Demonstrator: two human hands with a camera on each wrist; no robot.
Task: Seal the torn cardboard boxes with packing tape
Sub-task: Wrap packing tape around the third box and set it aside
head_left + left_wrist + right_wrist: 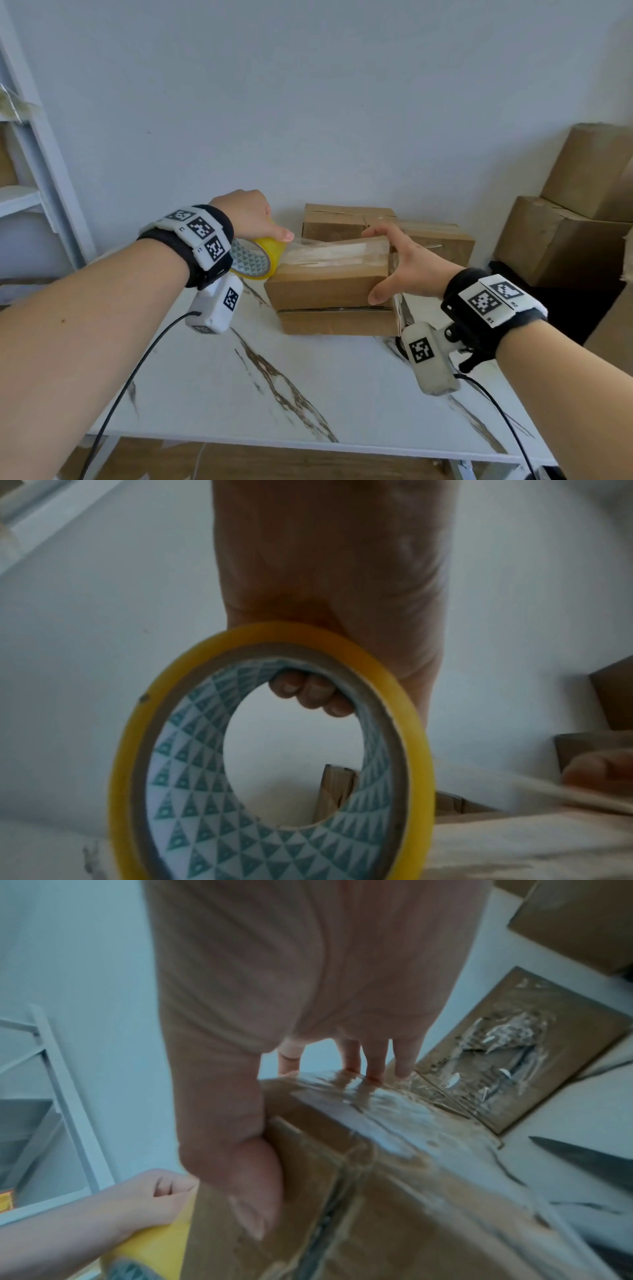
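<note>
Two cardboard boxes sit stacked toward the desk's [308, 394] back edge, right of centre: the upper box [329, 284] rests on a flatter lower box [339, 322], a dark seam showing between them. All boxes closed; contents not visible. Behind the stack, against the wall, lies another taped box [346, 219], its top crossed with crinkled clear tape. More brown cartons [561, 240] are stacked off the desk's right edge, and a white shelf unit [30, 202] stands past its left edge. Left hand [246, 214] grips the yellow tape roll [260, 255] just off the upper box's left end, fingers [310, 691] curled through the core, thumb on the outer rim; the roll stands on edge. A clear tape strip [325, 253] runs from the roll across the upper box's top and over its right end. Right hand [407, 263] clasps the upper box's right end, fingers [377, 1058] laid over the taped top at the far edge, thumb pressed to the near face. Both forearms reach in over the desk's front edge.
</note>
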